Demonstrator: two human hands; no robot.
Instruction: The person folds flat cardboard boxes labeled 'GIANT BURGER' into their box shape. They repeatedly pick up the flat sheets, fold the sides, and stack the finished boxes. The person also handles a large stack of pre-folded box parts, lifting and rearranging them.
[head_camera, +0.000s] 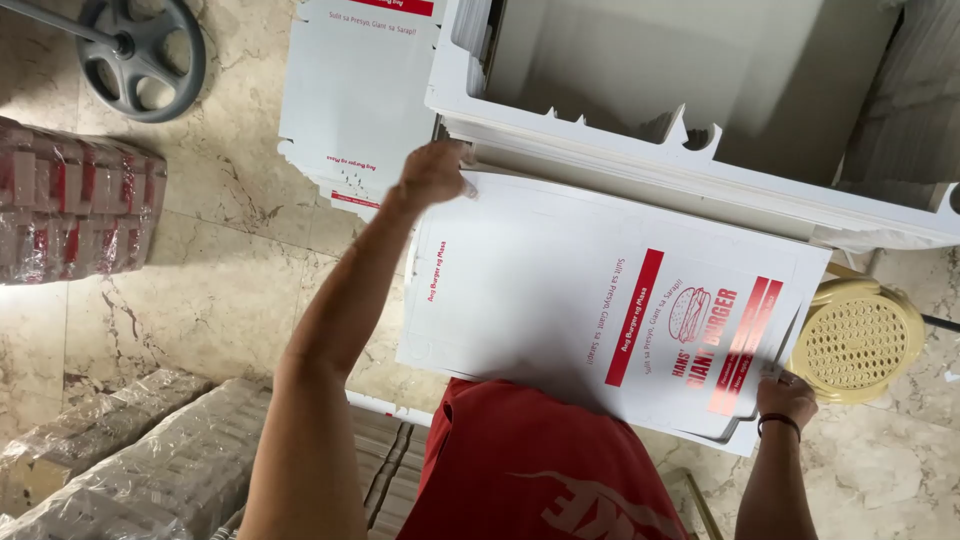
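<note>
A stack of flat white cardboard box blanks with red printing and a burger drawing lies across my lap. My left hand grips the far left corner of the top blank, fingers curled on its edge. My right hand, with a dark band on its wrist, holds the near right corner of the stack. Just beyond the blanks stands a folded white box, open at the top, pressed against the stack's far edge.
Another pile of flat printed blanks lies on the marble floor at the far left. A cream perforated stool stands to the right. Plastic-wrapped bundles sit left and near left. A grey wheel is at the top left.
</note>
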